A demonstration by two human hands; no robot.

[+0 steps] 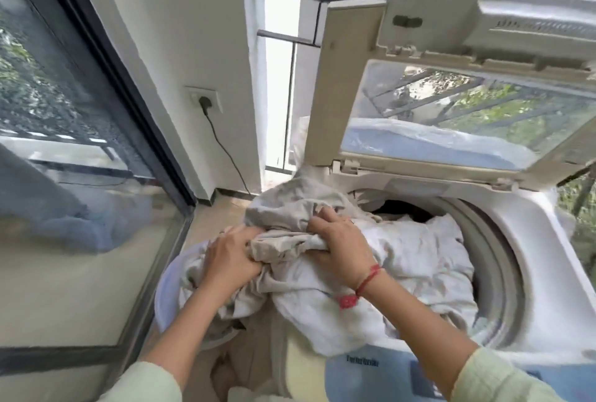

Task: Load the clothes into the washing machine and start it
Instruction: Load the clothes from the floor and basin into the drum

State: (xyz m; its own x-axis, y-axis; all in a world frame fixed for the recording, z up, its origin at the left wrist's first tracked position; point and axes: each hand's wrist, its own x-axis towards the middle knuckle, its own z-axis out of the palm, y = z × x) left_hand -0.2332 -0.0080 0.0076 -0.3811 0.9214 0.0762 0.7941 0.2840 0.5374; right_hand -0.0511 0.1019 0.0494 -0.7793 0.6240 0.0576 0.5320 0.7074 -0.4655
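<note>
- Beige-grey cloth (290,208), centre of the frame: lying bunched across the gap between the lilac basin (164,301) at lower left and the washing machine drum (498,240) at right, with its tail trailing down into the basin.
- Gripping it with both hands: left hand (233,256) curling its fingers into a fold at the basin end, right hand (342,243) clenching a fistful at the drum end, knuckles up.
- Running lengthwise from lower left to upper right, so probably needing to travel rightward and slightly up-frame to reach the drum mouth.
- Sitting nearer the opening: the right hand, already over the white sheet (419,259) half-filling the drum and spilling over the front rim toward the bottom of the frame.
- Standing raised at upper right: the lid (451,117), leaving the mouth unblocked.
- Judging the load as part-way in, with the control panel (371,376) at the bottom edge not yet touched.
</note>
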